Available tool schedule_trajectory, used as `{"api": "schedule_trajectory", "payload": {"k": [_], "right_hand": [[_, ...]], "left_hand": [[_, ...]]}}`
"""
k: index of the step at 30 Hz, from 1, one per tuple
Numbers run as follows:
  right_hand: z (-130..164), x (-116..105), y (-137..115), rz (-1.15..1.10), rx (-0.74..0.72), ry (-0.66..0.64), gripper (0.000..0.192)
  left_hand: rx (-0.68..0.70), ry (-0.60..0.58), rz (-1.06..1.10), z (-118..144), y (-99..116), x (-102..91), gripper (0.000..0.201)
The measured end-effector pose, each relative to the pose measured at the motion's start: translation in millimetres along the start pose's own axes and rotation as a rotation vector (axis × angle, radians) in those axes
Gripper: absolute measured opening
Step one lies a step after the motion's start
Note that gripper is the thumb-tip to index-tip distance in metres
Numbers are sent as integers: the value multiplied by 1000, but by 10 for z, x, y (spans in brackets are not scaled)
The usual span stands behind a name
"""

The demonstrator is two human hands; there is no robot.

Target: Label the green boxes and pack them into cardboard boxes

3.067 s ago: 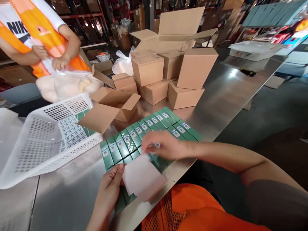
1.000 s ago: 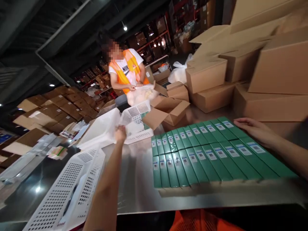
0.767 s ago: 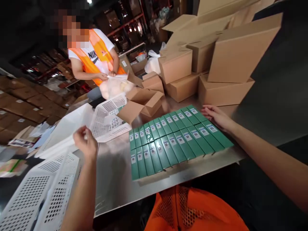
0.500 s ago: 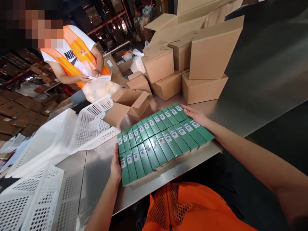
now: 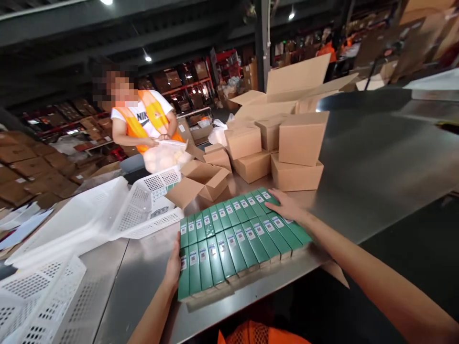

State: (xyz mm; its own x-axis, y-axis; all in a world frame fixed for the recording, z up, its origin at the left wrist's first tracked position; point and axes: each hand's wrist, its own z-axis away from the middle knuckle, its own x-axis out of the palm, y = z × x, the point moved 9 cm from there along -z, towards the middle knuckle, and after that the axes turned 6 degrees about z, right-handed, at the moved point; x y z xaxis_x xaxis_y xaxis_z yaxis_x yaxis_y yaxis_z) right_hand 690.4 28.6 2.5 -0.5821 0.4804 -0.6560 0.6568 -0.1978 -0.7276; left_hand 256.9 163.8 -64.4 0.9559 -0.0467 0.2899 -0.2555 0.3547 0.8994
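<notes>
Two rows of slim green boxes (image 5: 229, 241), each with a small white QR-code label, stand packed side by side on a metal table near its front edge. My left hand (image 5: 175, 263) lies flat along the block's left end, fingers stretched out and partly hidden by the boxes. At the opposite end my right hand (image 5: 287, 205) touches the boxes, its thumb and fingers apart, the fingers at the far right corner. Neither hand is wrapped round a single box.
Behind the boxes stand an open carton (image 5: 206, 179) and several stacked cartons (image 5: 301, 141). White perforated baskets (image 5: 148, 229) line the left. A co-worker in an orange vest (image 5: 152, 114) handles a clear plastic bag (image 5: 167, 155) across the table (image 5: 362, 177).
The view has tilted up, showing more of the warehouse. My right hand has shifted slightly over the right-end boxes, thumb further from its fingers. The left hand stays against its end.
</notes>
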Motion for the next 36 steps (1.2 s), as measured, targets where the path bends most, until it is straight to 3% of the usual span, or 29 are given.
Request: {"api": "schedule_trajectory", "payload": {"k": [4,7,10,14,17,19,22,23,24,25,26,27,30,33,36], "right_hand": [[-330,-16,-753,228,-257,15,62],[-633,270,-1460,352,-467,-82,51],[-926,671,-1970,432,-585,-174,49],[-1180,1211,-2251,485,-581,-271,37],[-1166,1344,-2310,475,-556,-248,43],[-1031,1150,-2256,445,-553,-171,55],[-645,442,-1851,436,-472,-4,61],[-509,155,-1555,480,-324,39,66],[-360,-122,-1154,548,-78,54,72],[-165,-305,-728,614,178,-23,82],[66,-371,-350,643,385,-178,90],[249,-380,-139,620,444,-279,91],[572,-143,84,571,406,-461,84],[723,13,63,653,396,-376,85],[926,-15,-30,648,399,-244,78]], "left_hand": [[19,-67,160,-76,-57,0,42],[11,-99,268,-111,-94,-1,44],[0,-135,328,-103,-70,33,48],[-5,-119,293,-75,17,81,51],[27,-47,213,-47,67,28,51],[74,47,96,20,108,-142,50],[98,172,-249,190,195,-509,57],[65,187,-383,236,209,-614,59],[12,186,-514,266,212,-691,60],[-33,170,-640,277,222,-723,61],[-59,138,-770,268,244,-698,61],[-77,86,-905,243,260,-616,61],[-53,-68,-1317,141,303,-203,57],[-23,-98,-1560,168,296,3,52],[58,-2,-1503,387,296,-204,46]]}}
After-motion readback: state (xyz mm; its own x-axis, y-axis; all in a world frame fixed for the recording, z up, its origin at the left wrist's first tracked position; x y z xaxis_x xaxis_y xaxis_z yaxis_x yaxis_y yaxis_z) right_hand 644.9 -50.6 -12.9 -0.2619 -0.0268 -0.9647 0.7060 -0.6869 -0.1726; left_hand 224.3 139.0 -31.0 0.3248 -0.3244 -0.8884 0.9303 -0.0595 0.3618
